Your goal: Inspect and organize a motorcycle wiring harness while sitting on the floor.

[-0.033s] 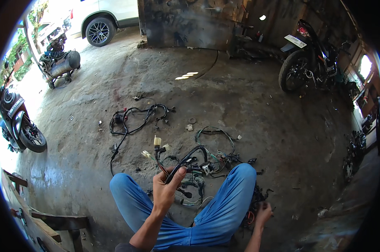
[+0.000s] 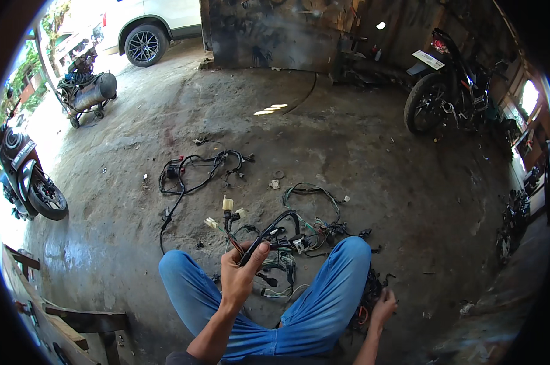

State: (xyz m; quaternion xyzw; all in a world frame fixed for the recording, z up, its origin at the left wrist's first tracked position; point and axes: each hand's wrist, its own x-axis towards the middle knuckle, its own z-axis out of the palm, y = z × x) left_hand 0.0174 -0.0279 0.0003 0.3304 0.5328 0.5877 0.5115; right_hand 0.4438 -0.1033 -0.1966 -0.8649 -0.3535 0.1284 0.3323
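Between my knees, my left hand (image 2: pixel 243 267) is closed around a black-wrapped wiring harness (image 2: pixel 274 226). Cream-coloured plug connectors (image 2: pixel 227 204) stick up from its wire ends above my fingers. More of the tangled harness, with green and black wires (image 2: pixel 314 231), lies on the floor just beyond and beneath that hand. By the outer side of my right knee, my right hand (image 2: pixel 382 309) has its fingers curled at a pile of dark wires and connectors (image 2: pixel 372 289). What its fingers pinch is too small to make out. An orange loop of wire (image 2: pixel 362 315) shows in this pile.
Another black harness (image 2: pixel 184 188) lies looped on the dirty concrete floor, ahead to the left. A metal ring (image 2: pixel 278 174) and a small pale part (image 2: pixel 275 184) sit beyond the wires. Motorcycles stand at left (image 2: pixel 34 176) and far right (image 2: pixel 436 91). A wooden bench (image 2: pixel 86 319) is at lower left.
My right hand has shifted slightly upward at the pile beside my knee, and its fingers are seen more sharply. My left hand keeps its hold on the harness.
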